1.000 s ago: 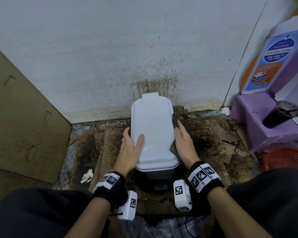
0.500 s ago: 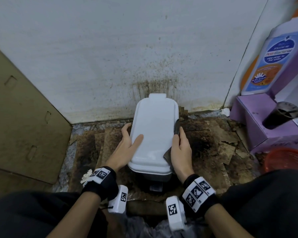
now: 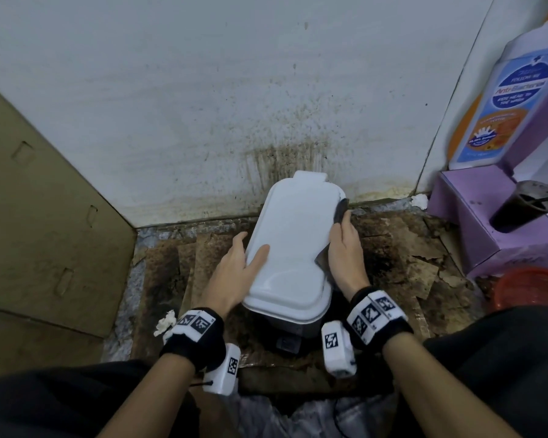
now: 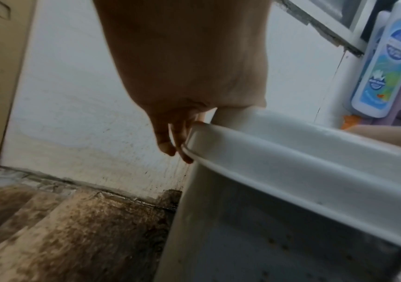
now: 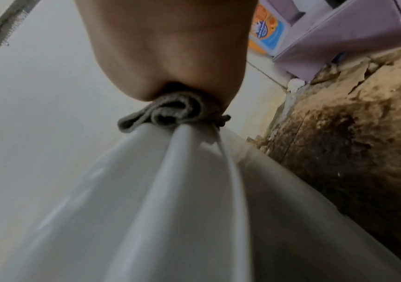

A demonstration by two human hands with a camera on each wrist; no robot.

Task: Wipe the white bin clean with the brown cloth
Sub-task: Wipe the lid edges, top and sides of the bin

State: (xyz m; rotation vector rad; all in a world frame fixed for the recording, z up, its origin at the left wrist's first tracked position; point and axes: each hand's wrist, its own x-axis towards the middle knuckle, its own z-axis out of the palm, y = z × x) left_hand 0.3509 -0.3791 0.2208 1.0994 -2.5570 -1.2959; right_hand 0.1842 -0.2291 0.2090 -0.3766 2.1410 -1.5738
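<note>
The white bin [image 3: 291,245] stands on the floor near the stained wall, lid closed. My left hand [image 3: 238,267] grips its left side, thumb on the lid and fingers [image 4: 170,141] down over the rim [image 4: 291,152]. My right hand [image 3: 345,251] holds the brown cloth [image 3: 340,211] against the lid's right edge. The cloth sticks out past my fingertips near the back corner. In the right wrist view the cloth [image 5: 170,112] is bunched under my palm on the lid rim [image 5: 177,171]. The bin's lower body is mostly hidden.
A folded cardboard sheet [image 3: 45,232] leans at the left. A purple box [image 3: 487,222] with a dark cup [image 3: 525,203] and a big bottle [image 3: 513,105] crowd the right, with a red basket [image 3: 535,289] below. Stained torn cardboard [image 3: 408,257] covers the floor; a paper scrap [image 3: 165,322] lies by my left wrist.
My right hand slid the cloth back toward me, then forward along the lid's right edge toward the wall. The left hand kept its grip on the bin.
</note>
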